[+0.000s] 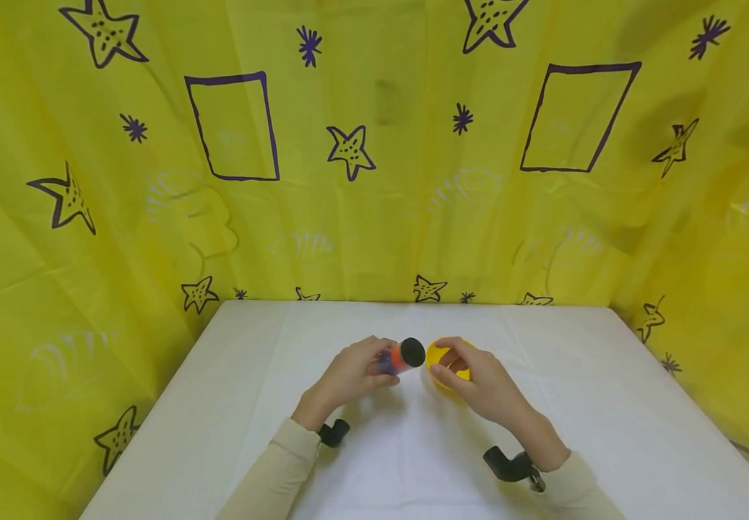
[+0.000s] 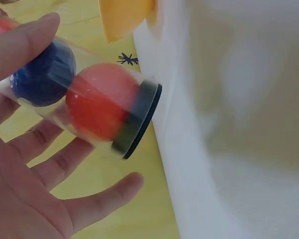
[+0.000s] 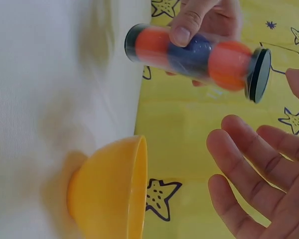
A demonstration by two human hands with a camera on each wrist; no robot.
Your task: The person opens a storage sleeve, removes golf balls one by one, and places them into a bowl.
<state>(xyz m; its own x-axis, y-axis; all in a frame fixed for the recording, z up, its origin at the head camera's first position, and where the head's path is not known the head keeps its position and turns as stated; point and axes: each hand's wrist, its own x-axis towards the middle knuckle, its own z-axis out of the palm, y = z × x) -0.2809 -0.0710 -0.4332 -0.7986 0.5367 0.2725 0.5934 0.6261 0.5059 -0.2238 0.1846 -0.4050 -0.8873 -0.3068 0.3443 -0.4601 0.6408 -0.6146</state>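
Note:
My left hand [image 1: 354, 375] grips a clear tube [image 1: 395, 359] just above the white table, thumb over it and fingers under it. The tube [image 3: 194, 55] holds a red, a blue and another red ball in a row. A black cap [image 2: 139, 119] closes the end that points right, toward my right hand. My right hand [image 1: 478, 379] hovers by a small yellow bowl [image 1: 439, 354] that stands on the table. In the right wrist view its fingers [image 3: 259, 169] are spread and hold nothing, just short of the cap, and the bowl [image 3: 109, 194] is apart from them.
A white table [image 1: 608, 404] is walled on three sides by a yellow curtain [image 1: 374, 180] printed with purple stars and rectangles. Black wrist mounts [image 1: 509, 466] sit on both forearms.

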